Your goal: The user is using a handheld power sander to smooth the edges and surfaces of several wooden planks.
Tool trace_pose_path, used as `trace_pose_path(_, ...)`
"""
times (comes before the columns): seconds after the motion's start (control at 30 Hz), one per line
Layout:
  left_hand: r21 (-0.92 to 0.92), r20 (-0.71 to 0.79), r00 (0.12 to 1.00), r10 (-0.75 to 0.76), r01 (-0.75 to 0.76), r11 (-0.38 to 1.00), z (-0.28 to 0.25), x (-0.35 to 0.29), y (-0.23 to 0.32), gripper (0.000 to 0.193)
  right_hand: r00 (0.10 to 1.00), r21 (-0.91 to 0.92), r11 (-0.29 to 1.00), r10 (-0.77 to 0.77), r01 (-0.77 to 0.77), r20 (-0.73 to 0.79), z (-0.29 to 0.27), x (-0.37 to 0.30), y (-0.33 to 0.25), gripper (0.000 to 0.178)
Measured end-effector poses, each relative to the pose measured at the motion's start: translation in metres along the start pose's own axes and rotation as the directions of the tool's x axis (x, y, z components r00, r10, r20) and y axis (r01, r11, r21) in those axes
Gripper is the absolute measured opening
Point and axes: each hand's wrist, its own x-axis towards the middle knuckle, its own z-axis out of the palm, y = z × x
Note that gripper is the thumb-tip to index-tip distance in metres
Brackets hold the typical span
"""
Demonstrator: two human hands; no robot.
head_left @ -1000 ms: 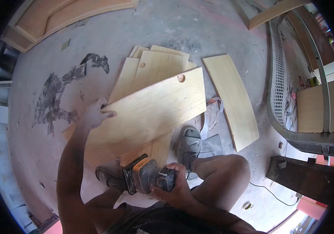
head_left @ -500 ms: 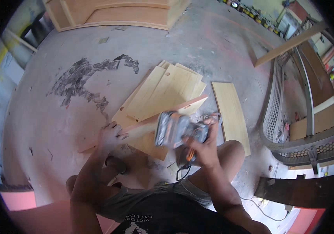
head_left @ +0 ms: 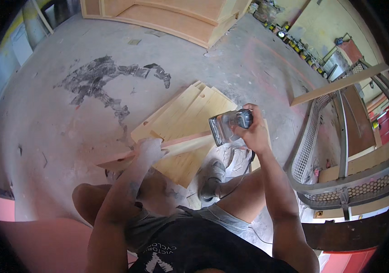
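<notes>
A: Sander's up now — half a second back it sat low by the knee, now the right hand has it lifted clear over the boards.

B: Grip?

A: Right hand wrapped tight round the grey sander, pad tilted toward the camera, cord trailing down past the leg. Left hand clamps the long edge of one plywood board, stood on edge, tipped up off the stack.

B: So the board got turned?

A: Yes, a second ago it lay flat; now its edge faces up. Likely edge sanding next, my guess.

B: Farther out?

A: Stack of flat boards on the concrete floor, black stain beyond, wooden cabinet at the far end.
</notes>
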Motion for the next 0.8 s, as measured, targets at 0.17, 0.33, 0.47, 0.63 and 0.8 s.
trace_pose_path(0.17, -0.011, -0.031, 0.999, -0.037, 0.036, 0.999, -0.006, -0.007, 0.003, 0.042, 0.962, -0.320, 0.935, 0.213, -0.150, 0.169, 0.040, 0.011, -0.005, 0.074)
trace_pose_path(0.33, 0.061, 0.010, 1.000, -0.003, 0.002, 0.998, 0.009, 0.004, 0.009, 0.043, 0.941, -0.328, 0.944, 0.151, -0.046, 0.303, 0.074, 0.002, -0.033, 0.063)
trace_pose_path(0.47, 0.191, -0.160, 0.974, 0.159, -0.127, 0.973, 0.041, 0.009, -0.021, 0.043, 0.919, -0.302, 0.953, 0.135, -0.019, 0.371, 0.115, -0.012, -0.085, 0.058)
trace_pose_path(0.63, -0.106, -0.187, 0.982, -0.003, -0.017, 0.994, 0.050, 0.009, -0.034, 0.042, 0.904, -0.310, 0.951, 0.137, -0.006, 0.405, 0.096, -0.003, -0.070, 0.063)
trace_pose_path(0.8, 0.049, -0.075, 0.997, -0.022, 0.025, 0.998, 0.021, 0.002, 0.003, 0.045, 0.933, -0.338, 0.917, 0.293, -0.213, 0.207, 0.046, 0.029, 0.013, 0.069)
